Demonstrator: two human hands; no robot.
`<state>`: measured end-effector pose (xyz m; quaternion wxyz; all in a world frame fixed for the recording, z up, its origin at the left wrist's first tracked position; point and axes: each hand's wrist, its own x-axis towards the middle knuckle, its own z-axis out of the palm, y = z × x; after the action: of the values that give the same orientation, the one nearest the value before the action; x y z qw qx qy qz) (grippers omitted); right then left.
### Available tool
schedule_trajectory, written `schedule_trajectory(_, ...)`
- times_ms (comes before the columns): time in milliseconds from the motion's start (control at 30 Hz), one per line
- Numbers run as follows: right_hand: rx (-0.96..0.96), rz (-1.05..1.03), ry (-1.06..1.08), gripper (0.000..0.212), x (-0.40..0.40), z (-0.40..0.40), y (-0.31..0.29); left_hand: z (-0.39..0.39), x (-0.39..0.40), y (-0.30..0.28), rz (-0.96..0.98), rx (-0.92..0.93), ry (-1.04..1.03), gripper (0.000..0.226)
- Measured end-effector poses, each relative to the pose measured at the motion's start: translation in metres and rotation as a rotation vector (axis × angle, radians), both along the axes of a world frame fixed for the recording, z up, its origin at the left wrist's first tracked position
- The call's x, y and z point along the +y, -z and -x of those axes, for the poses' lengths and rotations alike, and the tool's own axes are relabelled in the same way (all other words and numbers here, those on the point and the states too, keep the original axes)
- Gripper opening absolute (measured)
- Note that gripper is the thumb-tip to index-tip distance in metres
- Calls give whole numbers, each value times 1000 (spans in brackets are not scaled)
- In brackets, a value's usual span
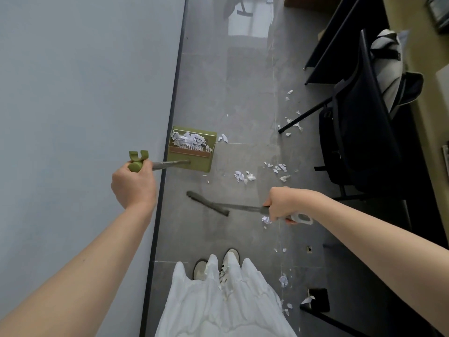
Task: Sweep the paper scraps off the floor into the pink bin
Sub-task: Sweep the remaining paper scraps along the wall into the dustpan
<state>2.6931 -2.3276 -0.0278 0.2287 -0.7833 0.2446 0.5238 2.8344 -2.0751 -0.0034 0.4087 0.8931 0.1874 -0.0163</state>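
Left hand (133,184) clamped on green dustpan (190,152) handle, right hand (283,203) wrapped round broom (207,203) handle, hands well apart. Still loose on grey floor (230,93): scraps by the shoes (283,280), a cluster just beyond the broom head (244,176), more strewn toward the chair leg (303,115). Roughly midway by judgement: one wad already in the pan (192,139) by the wall, nothing emptied yet, pink bin not in view.

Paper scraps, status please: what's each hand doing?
Left hand grips green long-handled dustpan, part full. Right hand grips dark broom. White paper scraps remain on grey floor. Pink bin unseen.
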Motion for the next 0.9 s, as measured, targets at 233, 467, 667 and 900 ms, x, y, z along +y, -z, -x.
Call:
schedule_trajectory(233,36,-74,140,31,-7,-9,32,-20,-14,3,25,-16,4,37)
schedule_trajectory(467,-59,32,246,23,-53,-52,30,-69,-40,8,34,-10,27,37)
schedule_trajectory(667,-103,112,254,27,-72,-107,35,-134,-63,7,37,-10,75,39)
schedule_trajectory(900,-139,205,409,31,-109,-183,41,-216,-95,10,44,-10,133,39)
